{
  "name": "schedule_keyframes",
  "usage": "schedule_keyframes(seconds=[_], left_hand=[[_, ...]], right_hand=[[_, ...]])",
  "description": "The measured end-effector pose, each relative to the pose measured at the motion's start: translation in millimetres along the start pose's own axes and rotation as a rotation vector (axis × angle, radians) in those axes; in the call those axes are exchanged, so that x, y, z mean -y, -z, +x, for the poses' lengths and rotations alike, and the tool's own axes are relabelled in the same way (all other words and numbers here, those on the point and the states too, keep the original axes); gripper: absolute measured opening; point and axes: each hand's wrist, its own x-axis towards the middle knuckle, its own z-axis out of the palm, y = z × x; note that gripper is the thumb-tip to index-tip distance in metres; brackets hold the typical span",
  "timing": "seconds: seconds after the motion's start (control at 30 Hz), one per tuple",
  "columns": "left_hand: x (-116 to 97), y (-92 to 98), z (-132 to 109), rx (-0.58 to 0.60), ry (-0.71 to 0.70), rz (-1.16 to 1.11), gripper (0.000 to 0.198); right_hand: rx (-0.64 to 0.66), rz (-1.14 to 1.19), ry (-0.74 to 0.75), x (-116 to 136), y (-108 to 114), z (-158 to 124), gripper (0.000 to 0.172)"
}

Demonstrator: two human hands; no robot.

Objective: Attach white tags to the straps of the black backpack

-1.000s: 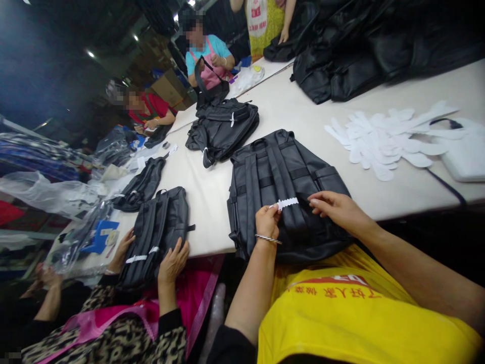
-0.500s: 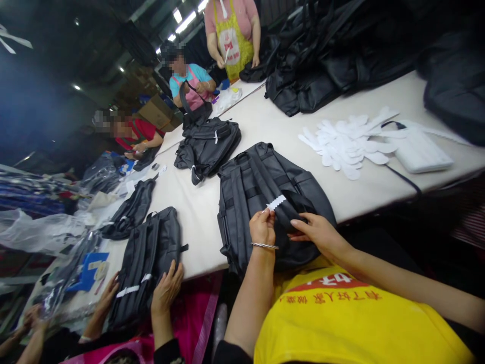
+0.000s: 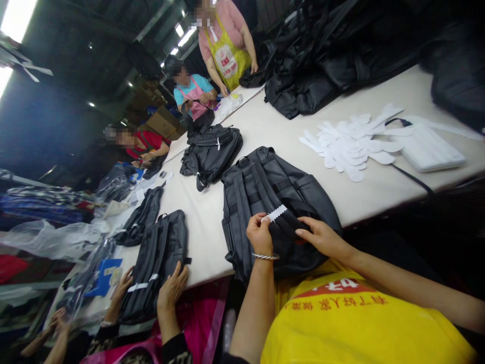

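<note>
A black backpack (image 3: 265, 192) lies back side up on the pale table (image 3: 212, 242), its lower end at my body. My left hand (image 3: 259, 234), with a metal bracelet at the wrist, pinches one end of a white zigzag-edged strip (image 3: 277, 213) that lies across the backpack's straps. My right hand (image 3: 322, 236) rests just right of it, its fingers gripping a black strap (image 3: 293, 225) under the strip. I wear a yellow apron.
To my left a person's hands press on another black backpack (image 3: 159, 258). More black backpacks (image 3: 212, 149) lie further along, with a heap (image 3: 326, 55) at the back. Several white strips (image 3: 348, 144) and a white box (image 3: 428, 149) lie right. Other people work at the far end.
My hands stay on the strip and straps; my right hand has closed in toward the left one and taken the strap. The view has swung up along the table.
</note>
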Motion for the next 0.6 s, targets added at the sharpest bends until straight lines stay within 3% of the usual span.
schedule_keyframes(seconds=[0.27,0.43,0.5,0.6], left_hand=[[-14.9,0.6,0.8,0.154,0.251,-0.444,0.017],[-14.2,0.1,0.6,0.183,0.325,-0.509,0.02],[-11.5,1.2,1.6,0.185,0.31,-0.469,0.02],[-11.7,3.7,0.0,0.17,0.135,-0.238,0.016]], right_hand=[[0.092,0.383,-0.322,22.9,3.6,-2.8,0.036],[0.059,0.404,-0.352,15.1,2.9,0.5,0.04],[0.07,0.392,-0.35,12.9,3.7,0.7,0.041],[0.068,0.358,-0.351,10.5,4.7,0.3,0.045]])
